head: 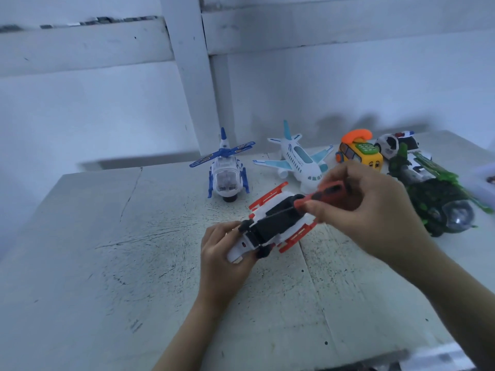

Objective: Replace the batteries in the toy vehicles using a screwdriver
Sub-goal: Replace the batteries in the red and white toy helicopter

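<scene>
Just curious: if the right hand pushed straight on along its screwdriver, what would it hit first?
The underside of the red-and-white toy held by the left hand. The tip of the screwdriver in the right hand looks almost there; depth unclear.

The table's (80, 263) left half and near edge show bare top, open to a hand. Along the far edge a row bars the way: helicopter (227, 175), plane (298, 160), yellow car (360, 155), police car (393, 143). A green toy (434, 196) blocks the right edge. A narrow gap lies between helicopter and plane. The left hand (223, 259), red toy (276, 226), screwdriver (325, 192) and right hand (377, 210) fill the middle.
</scene>
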